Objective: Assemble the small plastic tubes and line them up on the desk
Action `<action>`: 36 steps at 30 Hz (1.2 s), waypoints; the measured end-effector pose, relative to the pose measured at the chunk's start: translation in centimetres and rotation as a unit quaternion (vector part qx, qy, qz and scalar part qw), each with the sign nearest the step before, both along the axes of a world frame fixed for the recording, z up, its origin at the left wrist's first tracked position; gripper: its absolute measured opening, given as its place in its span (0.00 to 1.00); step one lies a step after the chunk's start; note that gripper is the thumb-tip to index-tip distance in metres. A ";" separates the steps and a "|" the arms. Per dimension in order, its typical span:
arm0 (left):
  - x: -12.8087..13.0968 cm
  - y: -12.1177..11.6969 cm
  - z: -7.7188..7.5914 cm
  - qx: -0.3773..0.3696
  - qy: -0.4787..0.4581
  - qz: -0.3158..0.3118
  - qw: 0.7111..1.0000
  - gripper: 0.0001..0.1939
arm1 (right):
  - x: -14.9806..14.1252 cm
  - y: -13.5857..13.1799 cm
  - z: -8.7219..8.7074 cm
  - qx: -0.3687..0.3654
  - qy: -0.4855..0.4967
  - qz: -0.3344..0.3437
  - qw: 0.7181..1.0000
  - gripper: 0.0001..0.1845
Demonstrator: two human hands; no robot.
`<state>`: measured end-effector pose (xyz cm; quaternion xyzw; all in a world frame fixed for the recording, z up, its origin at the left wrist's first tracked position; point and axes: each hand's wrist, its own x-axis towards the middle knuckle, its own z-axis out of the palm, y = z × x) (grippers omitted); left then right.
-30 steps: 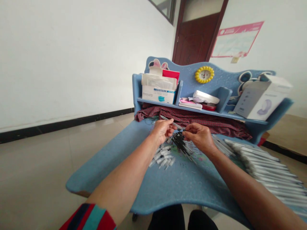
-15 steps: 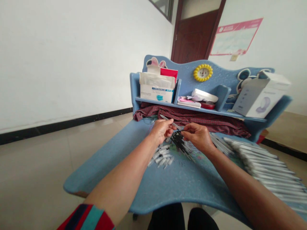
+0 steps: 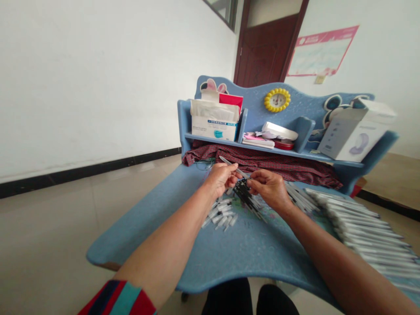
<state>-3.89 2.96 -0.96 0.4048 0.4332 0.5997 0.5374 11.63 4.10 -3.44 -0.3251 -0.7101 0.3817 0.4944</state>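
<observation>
A slim, pale pen (image 3: pixel 243 173) slants between my two hands over the desk. My left hand (image 3: pixel 223 178) is closed around its middle, the thumb on top. At the pen's lower right end, the fingers of my right hand (image 3: pixel 268 186) are pinched together; any small part between them is hidden. Just below my hands lies a bundle of thin black-and-clear refills (image 3: pixel 247 197). To its left, short clear pen caps (image 3: pixel 222 213) lie in a loose pile. Pale pen barrels (image 3: pixel 300 197) lie beside my right wrist.
A large stack of pens (image 3: pixel 370 232) covers the right side of the blue desk (image 3: pixel 210 262). Checked cloth (image 3: pixel 278 168) lies along the back under a shelf. On the shelf stand a mask box (image 3: pixel 213 127), papers (image 3: pixel 257 141) and a white box (image 3: pixel 356 131).
Both hands keep almost the same place and grip on the pen. The view has shifted very slightly.
</observation>
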 end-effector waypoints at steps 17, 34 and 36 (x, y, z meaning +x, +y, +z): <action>-0.2 -0.1 0.3 0.004 0.009 0.006 1.000 0.10 | 0.3 -0.6 0.5 -0.159 -0.008 0.063 0.985 0.23; -0.2 0.0 0.1 0.002 0.019 0.017 1.000 0.12 | 0.2 -0.3 0.0 -0.107 -0.006 0.053 0.993 0.19; -0.1 -0.1 0.1 0.000 0.025 0.017 1.000 0.12 | 0.2 -0.3 0.1 -0.103 -0.012 0.052 0.993 0.19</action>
